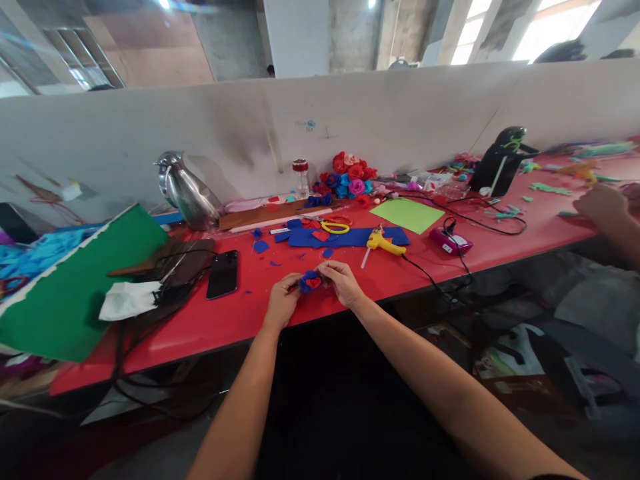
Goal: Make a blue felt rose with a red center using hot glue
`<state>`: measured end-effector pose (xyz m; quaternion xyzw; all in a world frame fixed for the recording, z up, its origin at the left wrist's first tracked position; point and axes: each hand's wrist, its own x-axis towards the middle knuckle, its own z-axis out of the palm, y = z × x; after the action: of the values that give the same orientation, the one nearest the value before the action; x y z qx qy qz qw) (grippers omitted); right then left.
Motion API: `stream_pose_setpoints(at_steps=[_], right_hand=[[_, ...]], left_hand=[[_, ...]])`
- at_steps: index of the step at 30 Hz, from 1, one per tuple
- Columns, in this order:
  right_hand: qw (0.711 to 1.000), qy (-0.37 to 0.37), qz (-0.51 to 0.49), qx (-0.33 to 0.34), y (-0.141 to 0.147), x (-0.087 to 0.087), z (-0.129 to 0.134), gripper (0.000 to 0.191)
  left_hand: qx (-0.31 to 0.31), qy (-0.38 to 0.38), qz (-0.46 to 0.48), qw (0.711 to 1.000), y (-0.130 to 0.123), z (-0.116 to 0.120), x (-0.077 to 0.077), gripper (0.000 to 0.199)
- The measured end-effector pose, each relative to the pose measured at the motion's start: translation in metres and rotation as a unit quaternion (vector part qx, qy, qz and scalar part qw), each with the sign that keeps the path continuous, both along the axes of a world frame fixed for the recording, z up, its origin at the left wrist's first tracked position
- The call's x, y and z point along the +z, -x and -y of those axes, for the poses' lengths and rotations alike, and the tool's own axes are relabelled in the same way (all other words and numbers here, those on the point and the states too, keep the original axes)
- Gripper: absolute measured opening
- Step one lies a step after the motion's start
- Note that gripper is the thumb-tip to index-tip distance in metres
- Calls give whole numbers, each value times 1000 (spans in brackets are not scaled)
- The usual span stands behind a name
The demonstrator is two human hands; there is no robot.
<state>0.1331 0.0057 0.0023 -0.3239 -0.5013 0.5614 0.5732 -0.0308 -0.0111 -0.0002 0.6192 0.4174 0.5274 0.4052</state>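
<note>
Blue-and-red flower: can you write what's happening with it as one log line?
left hand: holding blue-and-red flower | right hand: at flower's other side | phone: on red table

the phone [223, 274] lies left of the flower [311, 283], the glue gun [386, 243] right

Matt flower [309, 281], glossy metal jug [191, 195]

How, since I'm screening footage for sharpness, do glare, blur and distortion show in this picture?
In the head view, the windows at upper right burn out white; bluish flare streaks the upper left; wide-angle distortion likely tilts the steel jug; a co-worker's hand at the right edge looks soft; the blue-and-red flower looks clearer.
</note>
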Motion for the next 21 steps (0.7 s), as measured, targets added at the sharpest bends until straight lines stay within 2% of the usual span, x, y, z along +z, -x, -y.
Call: stream_pose_setpoints(at_steps=[21], right_hand=[[998, 9, 34, 44, 6, 1, -2, 53]], left_hand=[[32, 31, 72, 996, 0, -3, -6, 25]])
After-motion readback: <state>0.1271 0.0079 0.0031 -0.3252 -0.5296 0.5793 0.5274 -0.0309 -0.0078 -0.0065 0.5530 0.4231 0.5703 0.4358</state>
